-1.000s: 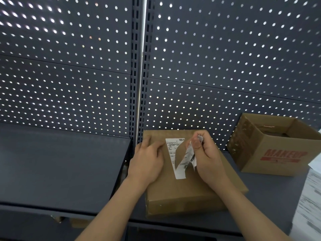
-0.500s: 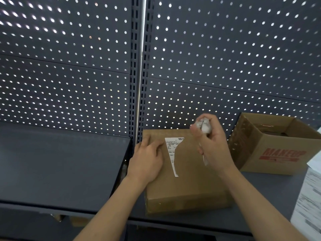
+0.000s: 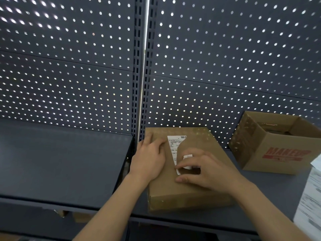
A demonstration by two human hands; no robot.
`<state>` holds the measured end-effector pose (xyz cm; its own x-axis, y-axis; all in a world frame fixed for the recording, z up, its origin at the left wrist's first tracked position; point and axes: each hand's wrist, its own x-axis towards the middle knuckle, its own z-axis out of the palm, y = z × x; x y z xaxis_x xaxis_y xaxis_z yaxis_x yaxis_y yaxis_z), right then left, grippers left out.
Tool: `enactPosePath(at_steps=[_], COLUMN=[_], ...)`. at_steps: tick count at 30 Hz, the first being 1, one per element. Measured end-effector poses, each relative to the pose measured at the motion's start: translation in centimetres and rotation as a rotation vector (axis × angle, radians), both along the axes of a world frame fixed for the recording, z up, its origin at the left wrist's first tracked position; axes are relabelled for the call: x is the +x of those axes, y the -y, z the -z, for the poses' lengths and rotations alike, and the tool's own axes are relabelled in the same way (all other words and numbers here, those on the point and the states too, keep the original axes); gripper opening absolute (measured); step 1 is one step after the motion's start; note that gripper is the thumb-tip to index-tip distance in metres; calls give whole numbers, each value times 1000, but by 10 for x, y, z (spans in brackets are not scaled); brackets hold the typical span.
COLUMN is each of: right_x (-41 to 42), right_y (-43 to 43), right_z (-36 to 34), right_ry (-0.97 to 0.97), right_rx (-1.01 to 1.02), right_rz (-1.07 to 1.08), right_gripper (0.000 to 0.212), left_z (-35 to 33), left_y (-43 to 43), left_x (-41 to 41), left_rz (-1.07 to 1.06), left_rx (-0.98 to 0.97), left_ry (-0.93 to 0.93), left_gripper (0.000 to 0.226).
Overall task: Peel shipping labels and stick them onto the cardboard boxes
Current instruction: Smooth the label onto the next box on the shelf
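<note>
State of progress at the labelling station: a closed, flat brown cardboard box [image 3: 203, 141] lies on the dark grey metal shelf [image 3: 60, 162] and carries a white printed shipping label [image 3: 173, 143] on its top face, seen as a narrow strip with a slanted right edge. The left hand [image 3: 149, 159], at 9 o'clock of the label, presses the box with straight fingers. The right hand [image 3: 208, 171], at 5 o'clock, curls its fingers round a small crumpled white paper scrap [image 3: 187, 158], its forefinger touching the label's lower end. This label appears stuck but not smoothed. At 3 o'clock an open brown carton with red lettering [image 3: 278, 153] shows no label, and a stack of white printed sheets [image 3: 311, 197] at 4 o'clock suggests further labels remain.
</note>
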<state>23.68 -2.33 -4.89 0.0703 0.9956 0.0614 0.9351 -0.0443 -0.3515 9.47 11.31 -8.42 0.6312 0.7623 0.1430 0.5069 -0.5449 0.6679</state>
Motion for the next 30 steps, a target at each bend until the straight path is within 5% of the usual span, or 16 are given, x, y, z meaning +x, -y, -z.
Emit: enactPosePath(at_steps=[8, 13, 22, 27, 30], right_x=[0, 17, 40, 37, 40], right_y=[-3, -15, -33, -42, -40], right_z=[9, 5, 22, 5, -3], right_ry=[256, -8, -157, -603, -527], right_rx=[253, 289, 447, 700, 640], right_rz=[-99, 132, 370, 662, 585], right_gripper=[28, 12, 14, 18, 19], left_z=[-1, -2, 1, 1, 2], left_y=[2, 2, 0, 0, -1], left_x=[-1, -1, 1, 1, 1], left_rz=[17, 15, 13, 16, 15], left_rx=[6, 3, 9, 20, 22], left_ry=[2, 0, -10, -18, -13], left_gripper=[41, 41, 41, 41, 42])
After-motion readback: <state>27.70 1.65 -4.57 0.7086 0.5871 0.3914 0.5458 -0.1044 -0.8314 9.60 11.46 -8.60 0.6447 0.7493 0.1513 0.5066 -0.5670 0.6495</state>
